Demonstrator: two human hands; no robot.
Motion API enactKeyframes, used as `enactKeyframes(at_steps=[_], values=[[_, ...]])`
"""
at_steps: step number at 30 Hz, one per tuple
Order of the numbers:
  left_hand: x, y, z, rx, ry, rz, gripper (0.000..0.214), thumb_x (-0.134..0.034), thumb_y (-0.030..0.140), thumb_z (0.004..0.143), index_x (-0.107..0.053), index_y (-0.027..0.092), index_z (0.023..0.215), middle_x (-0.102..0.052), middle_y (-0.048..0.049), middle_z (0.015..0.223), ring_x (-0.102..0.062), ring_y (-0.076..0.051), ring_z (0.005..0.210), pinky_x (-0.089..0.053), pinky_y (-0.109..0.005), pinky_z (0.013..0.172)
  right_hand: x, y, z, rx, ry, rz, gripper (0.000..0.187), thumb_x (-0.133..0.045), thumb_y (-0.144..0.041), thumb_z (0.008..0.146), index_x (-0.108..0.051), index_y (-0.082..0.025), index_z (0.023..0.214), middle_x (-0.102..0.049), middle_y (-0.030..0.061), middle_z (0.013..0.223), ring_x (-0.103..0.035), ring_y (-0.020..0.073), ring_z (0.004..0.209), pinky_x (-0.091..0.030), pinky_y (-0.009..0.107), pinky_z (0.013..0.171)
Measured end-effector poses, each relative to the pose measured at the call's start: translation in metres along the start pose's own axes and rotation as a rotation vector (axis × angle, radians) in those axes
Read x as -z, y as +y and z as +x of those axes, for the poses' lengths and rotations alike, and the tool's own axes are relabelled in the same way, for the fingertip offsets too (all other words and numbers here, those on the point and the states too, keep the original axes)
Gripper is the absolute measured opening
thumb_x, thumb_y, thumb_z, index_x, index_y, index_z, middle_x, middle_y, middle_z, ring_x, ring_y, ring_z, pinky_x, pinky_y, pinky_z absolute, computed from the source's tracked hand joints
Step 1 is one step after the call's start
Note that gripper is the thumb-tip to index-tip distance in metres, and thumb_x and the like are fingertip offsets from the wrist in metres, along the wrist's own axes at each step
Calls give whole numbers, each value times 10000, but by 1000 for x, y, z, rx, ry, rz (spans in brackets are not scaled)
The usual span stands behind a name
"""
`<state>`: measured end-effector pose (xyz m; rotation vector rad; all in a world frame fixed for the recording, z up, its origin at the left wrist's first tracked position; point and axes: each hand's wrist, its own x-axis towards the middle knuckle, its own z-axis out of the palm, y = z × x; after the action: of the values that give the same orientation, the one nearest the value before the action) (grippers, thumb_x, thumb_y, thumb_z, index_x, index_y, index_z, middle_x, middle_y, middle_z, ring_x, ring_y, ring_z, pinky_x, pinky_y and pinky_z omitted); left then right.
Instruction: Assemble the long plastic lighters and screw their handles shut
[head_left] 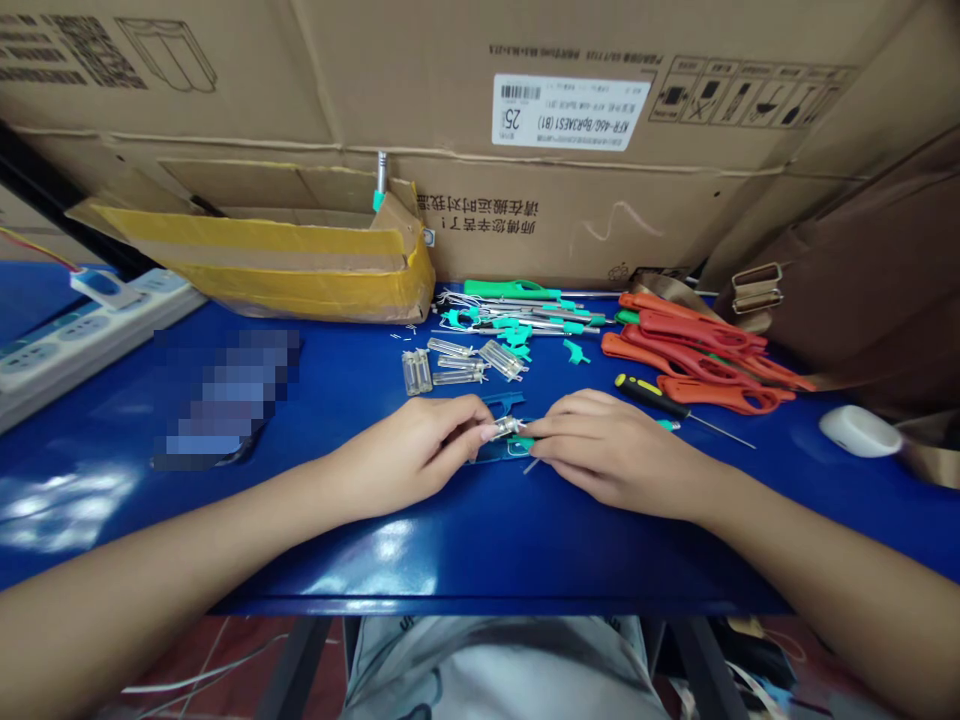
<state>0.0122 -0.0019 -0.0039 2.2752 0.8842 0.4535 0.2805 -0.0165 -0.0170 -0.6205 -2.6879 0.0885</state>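
Both my hands meet at the middle of the blue table [465, 540]. My left hand [420, 450] pinches a small clear plastic piece [508, 427] with its fingertips. My right hand [607, 445] is closed on a thin tool with a green handle [523, 443], its tip touching the clear piece. A blue holder [504, 402] lies flat under and behind the fingertips. Behind my hands lie several more clear plastic pieces [457, 362] and a heap of green-handled metal rods [517, 315].
Several orange-handled tools [697, 345] and a black-and-yellow screwdriver [660, 397] lie at the right. A white rounded object [859, 430] sits far right. A yellow-taped cardboard box [285, 265] stands back left, a power strip [82, 325] at the left edge. Large cartons [525, 120] wall the back.
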Motion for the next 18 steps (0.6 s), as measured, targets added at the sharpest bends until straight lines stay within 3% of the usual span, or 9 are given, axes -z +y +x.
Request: enactKeyframes(at_steps=[8,14,18], values=[[-6,-8,0,-47,28,144,260,-392,321,1077,-619,198,1051,-686,-19,892,-655,-155,787,-470,-255,721,-8,-3,-2,-194,21,295,219,-506,-93,983,-680,-200,1062,-694,70,1089,-681,154,960,-558,281,849],[-8,-8,-2,-118,119,251,349,-380,290,1085,-573,173,820,-609,-4,736,-587,-135,660,-411,-247,633,-10,-12,3,-365,167,514,111,-584,-128,941,-676,-184,968,-654,21,918,-538,43,559,-467,165,510],[-9,-8,-3,-113,111,238,295,-416,305,1082,-641,172,945,-669,-10,797,-633,-135,714,-439,-235,678,-11,-14,6,-532,152,693,70,-611,-211,955,-658,-176,917,-610,-18,764,-576,41,500,-466,137,445]])
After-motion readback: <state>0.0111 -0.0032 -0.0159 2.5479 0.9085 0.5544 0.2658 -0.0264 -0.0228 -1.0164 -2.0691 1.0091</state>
